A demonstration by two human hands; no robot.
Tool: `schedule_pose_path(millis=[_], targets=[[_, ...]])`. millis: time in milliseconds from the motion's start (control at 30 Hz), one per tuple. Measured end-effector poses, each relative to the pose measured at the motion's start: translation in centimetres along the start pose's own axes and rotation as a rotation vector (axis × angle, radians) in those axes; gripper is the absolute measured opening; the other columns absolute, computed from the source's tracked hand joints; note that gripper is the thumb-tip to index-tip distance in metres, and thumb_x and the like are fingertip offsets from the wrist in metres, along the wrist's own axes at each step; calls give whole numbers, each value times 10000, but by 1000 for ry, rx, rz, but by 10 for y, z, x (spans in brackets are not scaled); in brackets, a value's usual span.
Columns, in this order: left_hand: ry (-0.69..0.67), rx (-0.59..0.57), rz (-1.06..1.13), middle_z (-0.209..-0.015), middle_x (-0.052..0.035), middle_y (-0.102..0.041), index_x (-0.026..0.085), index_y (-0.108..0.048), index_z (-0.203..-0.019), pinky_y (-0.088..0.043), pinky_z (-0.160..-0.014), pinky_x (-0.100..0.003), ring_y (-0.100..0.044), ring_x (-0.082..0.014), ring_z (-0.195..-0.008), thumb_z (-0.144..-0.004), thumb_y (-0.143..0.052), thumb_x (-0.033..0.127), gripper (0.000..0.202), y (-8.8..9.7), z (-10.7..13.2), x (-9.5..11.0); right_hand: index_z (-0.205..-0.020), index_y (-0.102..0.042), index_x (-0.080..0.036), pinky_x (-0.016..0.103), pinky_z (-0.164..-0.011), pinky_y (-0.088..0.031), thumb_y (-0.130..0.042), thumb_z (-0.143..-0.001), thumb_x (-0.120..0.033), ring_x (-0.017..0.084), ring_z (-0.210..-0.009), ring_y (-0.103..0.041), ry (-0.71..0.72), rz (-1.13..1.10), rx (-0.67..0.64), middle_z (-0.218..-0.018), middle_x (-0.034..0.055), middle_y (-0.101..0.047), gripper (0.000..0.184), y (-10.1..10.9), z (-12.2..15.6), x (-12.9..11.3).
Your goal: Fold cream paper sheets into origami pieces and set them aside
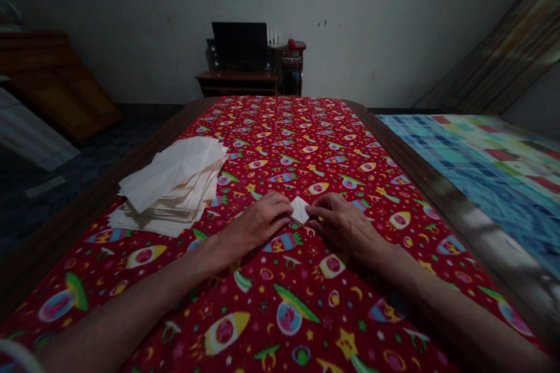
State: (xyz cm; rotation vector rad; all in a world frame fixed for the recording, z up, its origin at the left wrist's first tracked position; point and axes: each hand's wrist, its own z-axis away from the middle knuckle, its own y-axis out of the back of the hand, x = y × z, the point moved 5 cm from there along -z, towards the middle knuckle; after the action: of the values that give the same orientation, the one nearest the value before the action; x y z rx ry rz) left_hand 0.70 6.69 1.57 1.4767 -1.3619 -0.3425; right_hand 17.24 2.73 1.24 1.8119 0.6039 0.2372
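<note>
Rocket-print tablecloth [280, 315] under both forearms. Left hand [258, 222] and right hand [343, 222] pinching small folded white paper [300, 210] between fingertips, fingers narrow. Paper stack [175, 186] left of left fingers. Likely risk: soft cloth bunching, skewing crease.

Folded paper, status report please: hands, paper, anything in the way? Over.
Fingertips of left hand and right hand pinch the folded paper, low on the tablecloth. To the left, stack of paper, apart from both hands.

Matt printed cloth [306, 145] over wood table [394, 145]; thin matt paper stack [175, 183]; small folded paper [300, 210].
</note>
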Motion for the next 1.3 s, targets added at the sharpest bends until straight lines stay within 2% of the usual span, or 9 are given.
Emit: schedule_pose_path(millis=[67,167,300,467,733,933,1067,1300], targets=[[-10,11,30,-1006,-62,-604,158,-609,-985,-496,-853,-301,-567,-159,-970,-908,-520,190,122,-1,-2,-6,-1010,-688,-244,236,-589,-383,-503,-920,-304,138,-740,-519,-11,-48,4,-884,59,-576,214,-1,-1,5],[-30,1,40,-998,-58,-603,151,-622,-977,-492,-844,-286,-563,-152,-959,-908,-514,165,129,-2,-3,-9,-1022,-697,-264,229,-606,-397,-507,-919,-295,131,-737,-523,2,-94,-8,-868,50,-570,218,-3,-3,9],[-2,5,46,-984,-49,-609,155,-632,-966,-489,-853,-289,-569,-152,-959,-901,-538,197,122,-1,-6,-10,-1027,-699,-235,222,-610,-407,-573,-877,-299,127,-733,-528,43,-112,8,-865,54,-561,206,-6,-6,15],[12,65,89,-943,-39,-617,160,-645,-922,-492,-819,-279,-584,-144,-910,-892,-557,212,107,-2,-8,-15,-979,-716,-234,211,-597,-398,-552,-887,-304,114,-700,-525,39,-152,65,-840,47,-570,201,-9,-7,21],[-22,38,52,-947,-41,-588,152,-618,-915,-472,-828,-273,-560,-148,-930,-896,-557,215,90,-3,-8,-13,-947,-725,-211,206,-590,-389,-537,-897,-284,108,-688,-526,60,-182,85,-822,48,-579,208,-9,-6,21],[-81,-40,-74,-935,-55,-591,139,-603,-925,-480,-806,-287,-546,-165,-911,-927,-498,225,136,-3,-11,-8,-979,-688,-194,213,-605,-384,-474,-922,-226,115,-724,-537,176,-45,20,-890,60,-607,223,-2,-8,12],[-112,-73,-188,-923,-59,-594,124,-594,-918,-476,-801,-286,-538,-166,-899,-946,-455,213,167,-2,-12,-1,-956,-671,-184,209,-567,-349,-481,-911,-198,108,-690,-518,202,48,16,-876,54,-603,196,0,-8,8],[-180,-96,-376,-910,-57,-591,139,-581,-863,-466,-790,-307,-530,-179,-872,-959,-412,194,202,-6,-10,3,-904,-680,-188,206,-587,-374,-485,-919,-216,111,-703,-532,177,-37,91,-860,58,-605,198,-2,-7,10]])
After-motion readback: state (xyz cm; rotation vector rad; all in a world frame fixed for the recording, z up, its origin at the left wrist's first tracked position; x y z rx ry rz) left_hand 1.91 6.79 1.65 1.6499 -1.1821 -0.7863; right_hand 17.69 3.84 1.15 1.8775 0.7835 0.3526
